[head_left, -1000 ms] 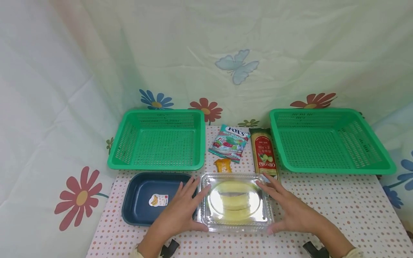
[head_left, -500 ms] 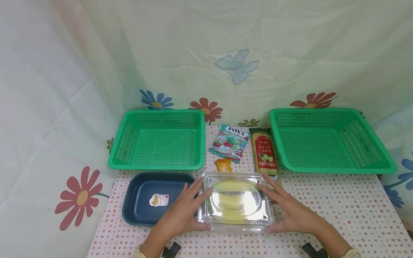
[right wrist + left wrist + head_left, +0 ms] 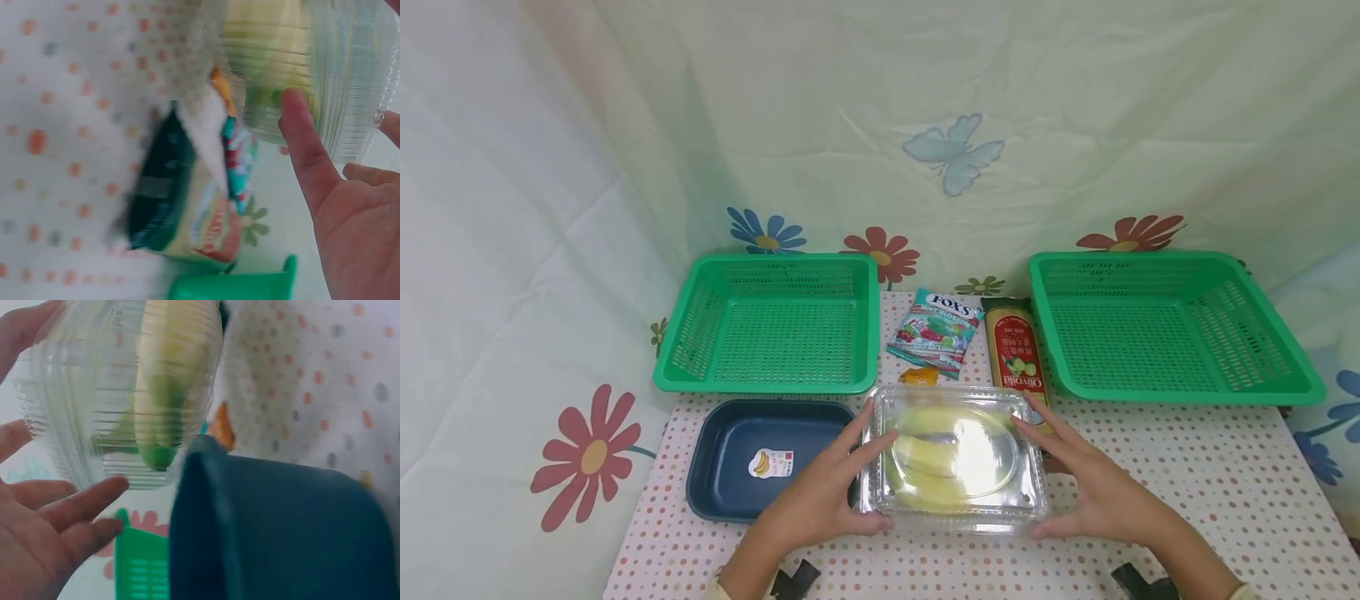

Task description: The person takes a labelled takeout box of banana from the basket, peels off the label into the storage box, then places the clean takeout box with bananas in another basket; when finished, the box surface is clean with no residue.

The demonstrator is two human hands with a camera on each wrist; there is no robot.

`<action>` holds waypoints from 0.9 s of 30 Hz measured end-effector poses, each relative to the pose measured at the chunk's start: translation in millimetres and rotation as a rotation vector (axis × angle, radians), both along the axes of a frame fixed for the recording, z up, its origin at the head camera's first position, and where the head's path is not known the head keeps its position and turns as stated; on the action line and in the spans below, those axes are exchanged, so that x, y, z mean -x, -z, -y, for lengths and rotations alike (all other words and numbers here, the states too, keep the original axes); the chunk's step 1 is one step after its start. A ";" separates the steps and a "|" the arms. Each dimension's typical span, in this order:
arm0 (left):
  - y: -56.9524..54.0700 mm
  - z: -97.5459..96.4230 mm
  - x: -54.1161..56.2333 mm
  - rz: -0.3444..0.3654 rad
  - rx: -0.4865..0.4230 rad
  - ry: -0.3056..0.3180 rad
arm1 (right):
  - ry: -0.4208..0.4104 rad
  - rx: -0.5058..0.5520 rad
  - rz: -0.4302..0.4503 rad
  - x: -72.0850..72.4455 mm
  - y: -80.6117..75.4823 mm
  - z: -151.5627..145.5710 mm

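A clear plastic clamshell box (image 3: 1000, 500) with bananas (image 3: 169, 381) inside is held between both hands at the front middle of the table. My left hand (image 3: 820, 496) grips its left side, thumb at the near corner and fingers spread along the edge and lid. On the opposite side my right hand (image 3: 1112, 500) holds it in the same manner. Both wrist views show the box raised off the tabletop. Just left of it, partly behind my left hand, sits a dark blue tray (image 3: 722, 467) bearing a banana sticker (image 3: 771, 463).
Behind the box lie a small orange packet (image 3: 920, 377), a FOX'S candy bag (image 3: 936, 331) and a red-gold Olivoila packet (image 3: 1015, 350). A green basket (image 3: 767, 388) stands at the back left, another green basket (image 3: 1187, 395) at the back right. Spotted cloth (image 3: 1210, 483) covers the table.
The box has risen and shifted slightly away and to the right, now covering more of the orange packet. Both hands have moved with it. The other things stay put.
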State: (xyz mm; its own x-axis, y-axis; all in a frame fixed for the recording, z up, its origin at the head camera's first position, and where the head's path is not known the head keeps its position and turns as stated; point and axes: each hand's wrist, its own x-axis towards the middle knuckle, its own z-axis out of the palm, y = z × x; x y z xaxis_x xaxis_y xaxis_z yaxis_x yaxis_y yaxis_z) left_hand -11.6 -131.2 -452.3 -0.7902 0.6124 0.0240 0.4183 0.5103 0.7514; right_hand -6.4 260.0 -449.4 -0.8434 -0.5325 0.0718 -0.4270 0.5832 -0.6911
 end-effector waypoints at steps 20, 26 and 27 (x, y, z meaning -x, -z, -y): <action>-51.8 69.1 37.1 -0.109 -0.210 -0.259 | 0.013 0.182 -0.076 80.7 -44.7 86.7; -65.1 101.0 65.1 -0.010 -0.218 -0.408 | 0.024 0.251 0.017 111.6 -43.9 131.9; -66.1 106.4 70.3 0.005 -0.222 -0.426 | 0.025 0.268 0.036 116.7 -42.6 138.6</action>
